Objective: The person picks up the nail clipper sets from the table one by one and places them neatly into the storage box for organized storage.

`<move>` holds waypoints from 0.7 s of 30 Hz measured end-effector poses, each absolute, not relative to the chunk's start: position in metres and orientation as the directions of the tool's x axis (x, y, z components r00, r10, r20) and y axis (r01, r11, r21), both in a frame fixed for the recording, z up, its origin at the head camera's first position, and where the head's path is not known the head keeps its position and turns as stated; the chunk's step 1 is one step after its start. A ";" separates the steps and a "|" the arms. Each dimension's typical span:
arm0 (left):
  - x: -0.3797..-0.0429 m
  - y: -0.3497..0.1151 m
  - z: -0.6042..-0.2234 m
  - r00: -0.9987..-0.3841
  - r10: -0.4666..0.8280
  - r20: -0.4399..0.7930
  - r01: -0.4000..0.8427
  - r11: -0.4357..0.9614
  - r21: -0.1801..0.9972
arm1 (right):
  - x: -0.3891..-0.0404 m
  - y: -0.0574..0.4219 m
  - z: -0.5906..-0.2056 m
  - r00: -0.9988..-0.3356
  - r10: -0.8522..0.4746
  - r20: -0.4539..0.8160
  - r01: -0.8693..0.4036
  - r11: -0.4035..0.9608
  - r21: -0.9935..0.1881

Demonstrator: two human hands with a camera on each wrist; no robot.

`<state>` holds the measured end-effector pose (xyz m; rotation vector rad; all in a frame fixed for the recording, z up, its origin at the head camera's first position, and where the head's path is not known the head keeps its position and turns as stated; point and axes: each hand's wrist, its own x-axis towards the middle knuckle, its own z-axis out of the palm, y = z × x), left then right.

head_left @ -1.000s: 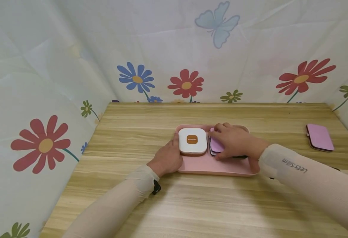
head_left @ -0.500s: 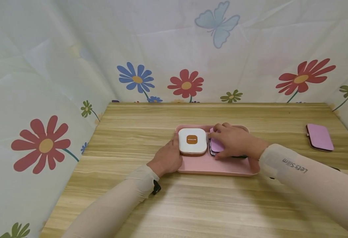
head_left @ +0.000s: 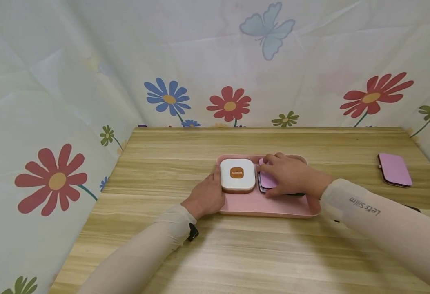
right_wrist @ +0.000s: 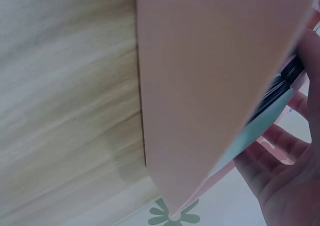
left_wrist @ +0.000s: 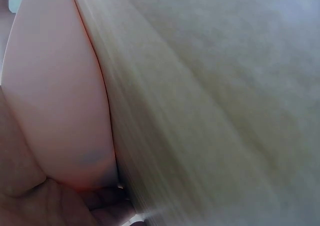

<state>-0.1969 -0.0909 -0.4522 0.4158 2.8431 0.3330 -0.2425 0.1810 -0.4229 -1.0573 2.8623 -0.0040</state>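
Note:
My left hand [head_left: 206, 195] grips the left end of a pink tray [head_left: 253, 204], its fingers along the outer wall. In the left wrist view, fingers [left_wrist: 107, 203] bend around the tray's end. A white box [head_left: 237, 185] with an orange "MANICURE" label sits in the tray's left half. Beside it lies a flat lilac case [head_left: 267, 178] on top of darker-edged layers, pinched between my right hand's [head_left: 292, 174] thumb and fingers. That hand hides most of the case. From the right wrist, a mint-green case [right_wrist: 250, 136] with black edging shows beneath the right hand, partly behind the tray wall.
Another lilac case [head_left: 395, 169] with a small clasp lies on the wooden table [head_left: 266, 257] to the right. A small dark object [head_left: 412, 208] peeks out behind the right sleeve. A flower-printed cloth [head_left: 310, 61] hangs at the back and sides.

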 end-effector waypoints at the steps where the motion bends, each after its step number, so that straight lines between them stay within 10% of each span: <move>1: -0.197 -0.091 -0.452 -0.928 0.307 -0.211 0.250 0.933 0.258 | -0.242 0.181 -0.423 -0.755 -0.650 -0.083 -0.650 0.759 -0.030; 21: -0.197 -0.091 -0.454 -0.930 0.306 -0.204 0.250 0.933 0.258 | -0.243 0.212 -0.414 -0.740 -0.673 -0.021 -0.658 0.729 -0.191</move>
